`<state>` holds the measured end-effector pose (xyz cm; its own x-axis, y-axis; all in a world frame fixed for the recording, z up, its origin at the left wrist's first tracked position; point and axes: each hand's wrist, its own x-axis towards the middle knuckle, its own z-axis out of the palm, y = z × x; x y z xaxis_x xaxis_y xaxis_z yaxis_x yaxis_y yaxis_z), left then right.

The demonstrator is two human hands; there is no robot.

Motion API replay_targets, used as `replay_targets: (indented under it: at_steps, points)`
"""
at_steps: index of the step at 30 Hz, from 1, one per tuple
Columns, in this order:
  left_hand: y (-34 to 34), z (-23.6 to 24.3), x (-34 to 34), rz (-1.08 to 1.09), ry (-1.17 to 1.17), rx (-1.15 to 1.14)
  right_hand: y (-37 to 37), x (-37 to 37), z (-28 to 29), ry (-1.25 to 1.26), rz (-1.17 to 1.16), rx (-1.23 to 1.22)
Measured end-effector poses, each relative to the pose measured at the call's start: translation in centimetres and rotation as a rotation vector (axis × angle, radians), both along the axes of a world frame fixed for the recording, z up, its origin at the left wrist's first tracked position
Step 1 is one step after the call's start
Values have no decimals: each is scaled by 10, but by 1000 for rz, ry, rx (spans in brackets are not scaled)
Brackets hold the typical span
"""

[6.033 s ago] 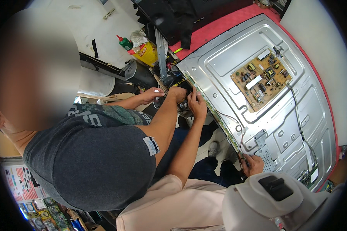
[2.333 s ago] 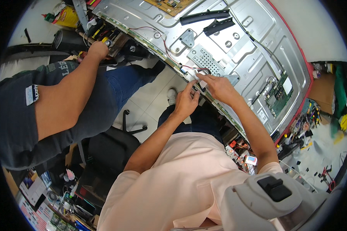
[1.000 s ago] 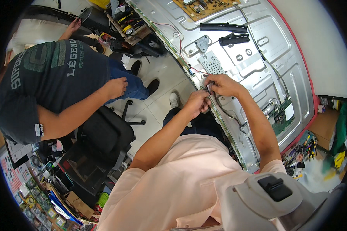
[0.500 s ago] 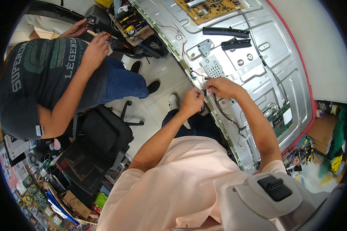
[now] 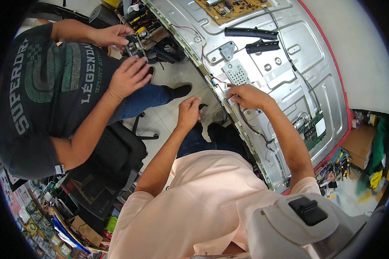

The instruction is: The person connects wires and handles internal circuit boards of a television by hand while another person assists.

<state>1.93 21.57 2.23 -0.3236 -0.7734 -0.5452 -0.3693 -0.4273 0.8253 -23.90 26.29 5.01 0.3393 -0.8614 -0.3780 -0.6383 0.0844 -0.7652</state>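
My left hand (image 5: 189, 113) is closed, held over the floor to the left of the panel's edge. A small black piece (image 5: 202, 106) sticks out at its fingertips; its kind is too small to make out. At the long edge of a large silver flat-panel back (image 5: 263, 82), my right hand (image 5: 246, 96) is bent down with its fingertips together. What those fingers grip, if anything, is hidden under them. Thin red wires (image 5: 222, 81) run along the edge up to this hand, and a dark cable (image 5: 246, 123) leads away below it.
On the panel lie a tan circuit board (image 5: 229, 11), two black strips (image 5: 251, 33) and a green board (image 5: 314, 133). A person (image 5: 52, 86) at the left handles a dark small device (image 5: 135, 46). A black chair (image 5: 112, 159) stands behind. Tools and a carton (image 5: 359, 144) are at the right.
My left hand has moved left, away from the panel edge, with the small black piece. My right hand stays at the edge. The other person has leaned nearer, bringing the device to the right.
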Motion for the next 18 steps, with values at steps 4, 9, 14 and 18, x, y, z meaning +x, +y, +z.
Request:
replay_targets:
  at_steps: [4,9,14,18]
  points:
    - [3,-13,17,-108,-46,-68,2,2,-1,-6,-20,-25]
    - [22,-23,8,-114,-1,-39,4,7,11,-31,-111,1]
    - [31,-14,-9,-125,39,37,17,13,15,83,-139,-116]
    - [35,-12,-17,-134,100,69,34,27,-4,61,-339,-273]
